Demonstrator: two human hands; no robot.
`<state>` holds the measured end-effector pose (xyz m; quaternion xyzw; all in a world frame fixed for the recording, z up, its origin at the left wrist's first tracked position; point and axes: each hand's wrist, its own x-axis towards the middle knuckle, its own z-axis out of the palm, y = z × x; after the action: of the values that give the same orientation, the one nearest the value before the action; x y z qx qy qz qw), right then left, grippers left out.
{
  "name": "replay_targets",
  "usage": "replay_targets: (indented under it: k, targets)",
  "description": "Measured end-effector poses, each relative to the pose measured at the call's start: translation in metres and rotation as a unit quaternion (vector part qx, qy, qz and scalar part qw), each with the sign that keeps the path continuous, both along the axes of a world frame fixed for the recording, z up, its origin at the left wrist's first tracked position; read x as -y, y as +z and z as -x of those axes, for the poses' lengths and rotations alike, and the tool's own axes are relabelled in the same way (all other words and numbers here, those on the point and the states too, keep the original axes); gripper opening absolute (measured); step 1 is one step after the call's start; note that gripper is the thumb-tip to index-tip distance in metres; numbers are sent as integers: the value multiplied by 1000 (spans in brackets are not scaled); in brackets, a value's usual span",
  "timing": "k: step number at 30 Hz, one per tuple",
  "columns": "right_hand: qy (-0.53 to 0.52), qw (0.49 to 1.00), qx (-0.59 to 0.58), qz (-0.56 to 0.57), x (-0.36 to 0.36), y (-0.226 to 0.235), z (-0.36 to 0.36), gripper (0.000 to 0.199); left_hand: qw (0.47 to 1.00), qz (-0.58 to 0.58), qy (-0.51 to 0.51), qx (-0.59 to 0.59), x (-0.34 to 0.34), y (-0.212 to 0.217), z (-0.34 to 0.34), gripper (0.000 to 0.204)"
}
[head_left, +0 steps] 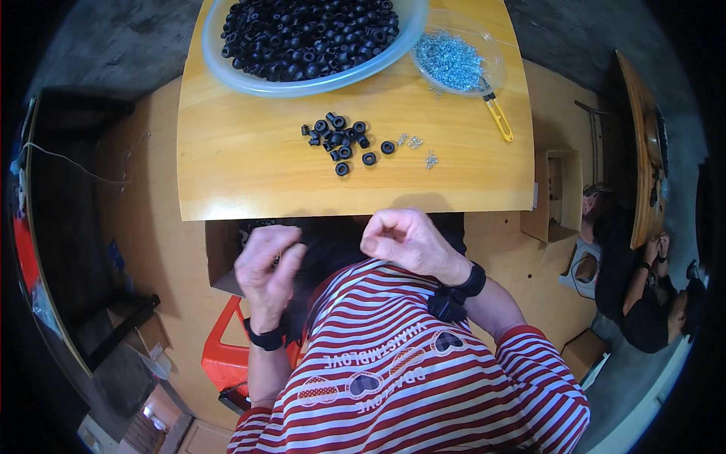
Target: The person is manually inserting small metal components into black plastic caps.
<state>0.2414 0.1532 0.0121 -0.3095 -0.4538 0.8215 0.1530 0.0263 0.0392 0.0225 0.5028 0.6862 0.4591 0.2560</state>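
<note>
1. Left hand (266, 265), lower centre-left of the frame, sits just below the near edge of the desk (249, 174). Fingers are curled in, apparently pinching something small and dark; the piece itself is too hidden to name.
2. Right hand (404, 238), centre of the frame, is curled into a loose fist with fingertips drawn together. Whether it grips anything, I cannot tell.
3. Both hands are held close over the lap, near each other but not touching, above a dark open box (227, 253) under the desk edge.
4. On the desk, mid-frame: a loose cluster of black rubber grommets (340, 140), with a few small silver screws (416, 144) just to its right.
5. Upper frame: large clear bowl (227, 72) heaped with more black grommets; beside it at upper right a smaller clear dish of screws (454, 57), with a yellow-handled tool (499, 119) touching its rim.
6. Judgement on doing this well: keep the small part pinched firmly at the fingertips, bring the hands up over the desk so a dropped piece lands in view, and keep the two piles separate.
7. Another person sits at the far right of the frame, at a separate bench.
</note>
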Motion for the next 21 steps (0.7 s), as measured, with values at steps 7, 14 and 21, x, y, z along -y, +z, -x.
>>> replay_targets:
  k: [7, 14, 21]
  targets:
    - [-109, 983, 37, -142, -11, 0, -6, 19, 970, 101, 181, -128, 36, -16, 47, 26]
    - [-185, 924, 91, -321, -18, -10, 0, 19, 982, 8, 156, -109, -1, -3, 10, 30]
    - [-203, 900, 106, -372, -21, -17, 6, 18, 986, -70, 27, -151, -62, -17, -34, 32]
